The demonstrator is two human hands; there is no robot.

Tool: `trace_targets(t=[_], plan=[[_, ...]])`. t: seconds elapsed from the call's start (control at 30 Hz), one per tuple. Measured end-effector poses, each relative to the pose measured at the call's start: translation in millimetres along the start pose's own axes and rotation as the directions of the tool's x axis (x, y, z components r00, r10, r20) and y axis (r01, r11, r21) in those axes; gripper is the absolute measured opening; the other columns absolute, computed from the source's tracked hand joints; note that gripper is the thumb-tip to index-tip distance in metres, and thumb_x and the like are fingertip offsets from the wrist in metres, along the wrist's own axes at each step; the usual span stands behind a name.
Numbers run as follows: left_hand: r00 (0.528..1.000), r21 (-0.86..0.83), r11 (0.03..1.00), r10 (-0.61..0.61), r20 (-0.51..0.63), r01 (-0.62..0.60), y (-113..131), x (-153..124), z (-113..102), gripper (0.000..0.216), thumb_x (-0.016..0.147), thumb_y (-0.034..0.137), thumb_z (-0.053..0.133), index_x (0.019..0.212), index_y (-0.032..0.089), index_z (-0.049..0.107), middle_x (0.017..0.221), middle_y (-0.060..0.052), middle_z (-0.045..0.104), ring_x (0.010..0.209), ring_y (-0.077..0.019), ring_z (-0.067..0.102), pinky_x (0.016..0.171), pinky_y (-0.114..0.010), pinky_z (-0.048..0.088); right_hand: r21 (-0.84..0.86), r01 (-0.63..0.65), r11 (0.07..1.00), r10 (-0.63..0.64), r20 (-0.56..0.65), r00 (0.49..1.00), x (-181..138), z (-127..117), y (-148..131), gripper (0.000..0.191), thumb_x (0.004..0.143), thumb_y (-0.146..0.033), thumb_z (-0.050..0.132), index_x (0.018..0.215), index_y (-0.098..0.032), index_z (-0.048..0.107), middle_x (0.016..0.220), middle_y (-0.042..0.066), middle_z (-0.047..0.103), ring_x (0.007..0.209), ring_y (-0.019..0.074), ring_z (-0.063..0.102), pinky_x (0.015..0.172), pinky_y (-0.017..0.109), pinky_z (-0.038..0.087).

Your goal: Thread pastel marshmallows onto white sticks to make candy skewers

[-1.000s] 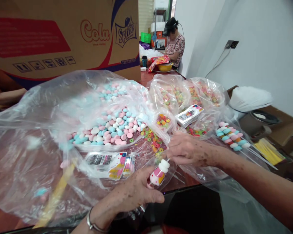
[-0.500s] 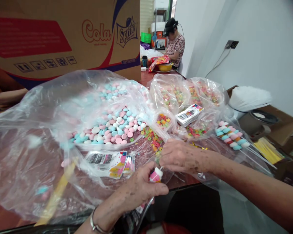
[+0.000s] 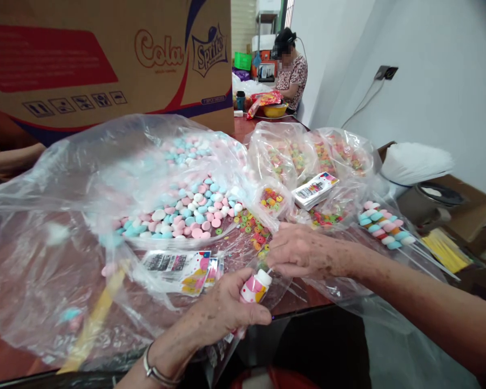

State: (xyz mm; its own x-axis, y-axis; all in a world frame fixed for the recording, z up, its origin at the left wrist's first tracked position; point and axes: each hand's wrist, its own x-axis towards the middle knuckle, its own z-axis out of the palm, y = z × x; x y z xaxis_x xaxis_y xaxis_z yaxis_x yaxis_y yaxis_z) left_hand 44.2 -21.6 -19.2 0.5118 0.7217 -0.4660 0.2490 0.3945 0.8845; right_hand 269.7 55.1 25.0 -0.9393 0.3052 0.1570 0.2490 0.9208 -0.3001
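Cardboard box [image 3: 105, 59]: a big soft-drink carton at the back left of the table [image 3: 247, 127], standing over everything else.
Big bag [image 3: 56, 227]: clear plastic, spread wide open across the left half of the table, with a heap of pink, blue and white candy discs [image 3: 186, 216] inside.
Smaller bags [image 3: 299, 154]: clear too, right of the big bag, full of coloured ring candies; some rings [image 3: 253, 227] lie just beside the discs.
Co-worker [image 3: 291, 70]: a person seated at the far end of the table, well apart from the hands here.
White stack [image 3: 415, 162]: on a container at the far right.
Finished sticks [image 3: 383, 224]: pastel pieces threaded in rows, lying just beyond the right forearm.
Yellow strips [image 3: 445, 251]: a bundle near the right edge.
Printed cards [image 3: 178, 267]: under the plastic near the left hand; another pile [image 3: 314, 189] sits among the smaller bags.
Right hand [image 3: 303, 251]: palm down, fingertips pressed together on the thin stick end.
Left hand [image 3: 222, 313]: curled shut around the wrapped lower part, thumb across the front.
Candy stick [image 3: 255, 286]: pink piece with a white one on top, held between both hands at the near table edge.
Bracelet [image 3: 156, 371]: metal, on the left wrist.
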Motion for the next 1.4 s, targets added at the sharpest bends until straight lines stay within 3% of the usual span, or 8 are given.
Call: trace_targets(t=[0.33,0.43,0.57,0.93,1.03,1.13,1.27,1.4], plan=[[0.981,0.040,0.989,0.146,-0.124,-0.143,16.0,9.9,17.3,0.038,0.063,0.026,0.081,0.098,0.018,0.069,0.060,0.003,0.061,0.047,-0.0132,0.050,0.043,-0.020,0.035,-0.142,0.064,0.988,-0.052,0.090,0.995,15.2,21.4,-14.2,0.023,0.093,-0.019,0.053,0.073,-0.018,0.064,0.069,0.000,0.065,0.063,0.0139,0.049,0.066,0.030,0.038],[0.968,-0.004,0.982,0.184,-0.170,-0.187,15.9,10.9,18.3,0.036,0.067,0.028,0.079,0.099,0.018,0.067,0.061,0.003,0.060,0.050,-0.0134,0.051,0.046,-0.021,0.037,-0.097,-0.002,0.995,-0.011,-0.134,0.991,13.2,21.9,-12.1,0.017,0.095,-0.023,0.051,0.092,-0.017,0.066,0.086,0.005,0.069,0.080,0.0177,0.057,0.077,0.032,0.046],[0.976,-0.118,0.987,0.086,-0.200,-0.111,16.9,7.6,19.8,0.028,0.085,0.046,0.061,0.093,0.019,0.060,0.058,0.005,0.056,0.043,-0.0107,0.047,0.043,-0.020,0.034,-0.013,-0.230,0.973,0.206,-0.393,0.896,6.9,15.5,-8.8,0.038,0.098,-0.024,0.042,0.132,-0.008,0.048,0.128,0.018,0.059,0.121,0.0248,0.052,0.101,0.043,0.044],[0.936,-0.096,0.984,0.111,-0.333,-0.151,2.5,13.3,33.5,0.044,0.089,0.061,0.044,0.079,0.020,0.055,0.053,0.000,0.061,0.037,-0.0128,0.050,0.037,-0.021,0.033,0.288,-0.251,0.924,0.323,-0.237,0.916,6.9,33.7,-26.6,0.039,0.097,-0.028,0.044,0.133,-0.013,0.051,0.130,0.014,0.061,0.122,0.0218,0.055,0.105,0.038,0.044],[0.915,-0.088,0.981,0.126,-0.384,-0.173,2.9,14.0,32.9,0.047,0.090,0.062,0.039,0.074,0.020,0.053,0.052,0.001,0.059,0.039,-0.0135,0.052,0.039,-0.022,0.036,0.462,-0.290,0.838,0.425,-0.222,0.877,6.6,33.2,-32.5,0.052,0.092,-0.034,0.055,0.140,-0.019,0.044,0.138,0.012,0.054,0.129,0.0231,0.049,0.106,0.040,0.042],[0.852,-0.021,0.981,0.158,-0.500,-0.194,11.8,12.8,32.0,0.045,0.092,0.060,0.037,0.075,0.021,0.052,0.055,0.002,0.058,0.044,-0.0138,0.053,0.042,-0.023,0.039,0.640,-0.367,0.674,0.634,-0.247,0.733,6.8,37.4,-42.9,0.065,0.081,-0.037,0.069,0.138,-0.022,0.042,0.135,0.011,0.054,0.125,0.0247,0.050,0.099,0.040,0.045],[0.746,0.150,0.942,0.329,-0.579,-0.299,19.1,11.3,35.9,0.040,0.092,0.053,0.045,0.071,0.021,0.053,0.067,0.002,0.053,0.063,-0.0147,0.051,0.057,-0.024,0.043,0.732,-0.466,0.497,0.780,-0.141,0.610,8.0,47.9,-57.8,0.031,0.077,-0.033,0.071,0.103,-0.021,0.059,0.096,0.002,0.063,0.085,0.0175,0.061,0.074,0.031,0.051],[0.834,-0.105,0.924,0.278,-0.476,-0.368,14.9,11.7,42.1,0.034,0.094,0.050,0.047,0.077,0.021,0.053,0.068,0.002,0.055,0.063,-0.0141,0.053,0.060,-0.025,0.044,0.891,-0.317,0.325,0.760,-0.046,0.649,8.6,54.8,-60.4,0.015,0.087,-0.035,0.056,0.083,-0.021,0.052,0.069,-0.003,0.060,0.057,0.0127,0.060,0.054,0.025,0.049]])
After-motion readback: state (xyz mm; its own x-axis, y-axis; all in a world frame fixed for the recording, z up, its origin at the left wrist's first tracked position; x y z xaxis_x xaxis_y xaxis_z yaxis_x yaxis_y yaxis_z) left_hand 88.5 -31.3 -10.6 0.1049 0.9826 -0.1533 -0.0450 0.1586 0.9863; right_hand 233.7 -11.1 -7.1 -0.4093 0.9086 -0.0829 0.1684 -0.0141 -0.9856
